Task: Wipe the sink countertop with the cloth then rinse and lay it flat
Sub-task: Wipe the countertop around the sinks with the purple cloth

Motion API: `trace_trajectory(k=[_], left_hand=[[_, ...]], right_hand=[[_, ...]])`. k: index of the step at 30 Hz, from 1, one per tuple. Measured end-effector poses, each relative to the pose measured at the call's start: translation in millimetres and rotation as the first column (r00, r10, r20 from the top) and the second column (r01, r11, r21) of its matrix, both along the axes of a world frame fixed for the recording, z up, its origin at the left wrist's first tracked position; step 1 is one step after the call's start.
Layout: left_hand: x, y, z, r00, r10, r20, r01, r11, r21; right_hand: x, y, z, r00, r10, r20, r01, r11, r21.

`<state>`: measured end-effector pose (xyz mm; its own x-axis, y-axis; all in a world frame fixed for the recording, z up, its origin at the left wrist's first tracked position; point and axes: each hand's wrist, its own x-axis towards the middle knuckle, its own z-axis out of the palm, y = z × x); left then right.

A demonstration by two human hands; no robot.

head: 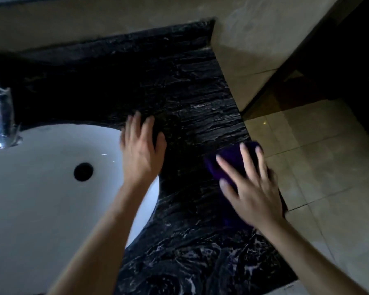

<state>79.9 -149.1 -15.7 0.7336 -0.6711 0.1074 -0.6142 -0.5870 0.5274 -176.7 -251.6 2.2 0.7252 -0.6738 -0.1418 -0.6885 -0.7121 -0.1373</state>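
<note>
Dark purple cloth (232, 160), bunched, on the black marble countertop (190, 92) near its right edge. Right hand (251, 188), fingers spread, presses flat upon it; left hand (141, 147), open and empty, rests at the white basin (41, 188) rim.

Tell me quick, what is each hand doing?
Left hand: open, flat on the countertop by the sink, holding nothing.
Right hand: open, pressing the cloth.

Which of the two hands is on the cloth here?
The right hand, fingers spread flat over the purple cloth near the countertop's right edge. The left hand rests bare at the sink rim, with no cloth under it.
</note>
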Motion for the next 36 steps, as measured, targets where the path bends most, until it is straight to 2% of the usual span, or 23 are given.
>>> trace_trajectory(k=[3, 5, 6, 9, 13, 15, 18, 21, 24, 26, 28, 32, 34, 36], left_hand=[[-62, 57, -1, 0.993, -0.046, -0.111, 0.057, 0.994, 0.097], [-81, 81, 2, 0.965, 0.033, -0.259, 0.022, 0.979, 0.204], [-85, 92, 5, 0.958, 0.051, -0.282, 0.024, 0.966, 0.256], [-92, 126, 17, 0.964, -0.011, -0.265, 0.105, 0.934, 0.341], [-90, 171, 30, 0.949, -0.027, -0.315, 0.170, 0.885, 0.434], [-86, 176, 30, 0.945, -0.040, -0.325, 0.178, 0.896, 0.407], [-89, 173, 30, 0.957, -0.086, -0.276, 0.187, 0.911, 0.368], [-92, 170, 35, 0.961, -0.051, -0.271, 0.139, 0.938, 0.317], [-91, 173, 38, 0.940, 0.032, -0.339, 0.069, 0.957, 0.281], [-89, 177, 36, 0.924, 0.089, -0.373, 0.013, 0.964, 0.264], [-89, 179, 34, 0.926, 0.108, -0.362, -0.008, 0.964, 0.266], [-94, 177, 29, 0.959, 0.071, -0.274, 0.036, 0.930, 0.366], [-95, 175, 27, 0.966, 0.066, -0.249, 0.050, 0.900, 0.433], [-95, 172, 26, 0.969, 0.063, -0.239, 0.063, 0.872, 0.486]], right_hand=[[59, -45, -8, 0.997, -0.058, 0.047, 0.057, 0.998, 0.017], [80, -58, -11, 0.997, -0.066, 0.050, 0.064, 0.997, 0.038], [80, -57, -11, 0.998, -0.053, 0.042, 0.051, 0.998, 0.029], [32, -29, -8, 1.000, -0.001, 0.015, 0.001, 1.000, -0.023], [-74, 45, 1, 0.998, -0.058, 0.030, 0.058, 0.998, -0.001], [-102, 81, 4, 0.994, -0.106, -0.024, 0.106, 0.994, -0.014], [-96, 146, 2, 0.987, -0.142, -0.074, 0.140, 0.990, -0.024], [-55, 213, 3, 1.000, 0.025, -0.019, -0.026, 1.000, -0.015], [-14, 241, 5, 0.979, 0.205, 0.023, -0.205, 0.978, 0.029], [4, 224, 5, 0.939, 0.341, 0.041, -0.343, 0.938, 0.049], [31, 181, 1, 0.927, 0.371, 0.049, -0.373, 0.927, 0.040], [111, 93, -7, 0.988, 0.136, 0.069, -0.132, 0.990, -0.050], [124, 85, -8, 0.994, 0.099, 0.041, -0.096, 0.993, -0.070], [104, 104, -8, 0.998, 0.048, 0.038, -0.045, 0.995, -0.084]])
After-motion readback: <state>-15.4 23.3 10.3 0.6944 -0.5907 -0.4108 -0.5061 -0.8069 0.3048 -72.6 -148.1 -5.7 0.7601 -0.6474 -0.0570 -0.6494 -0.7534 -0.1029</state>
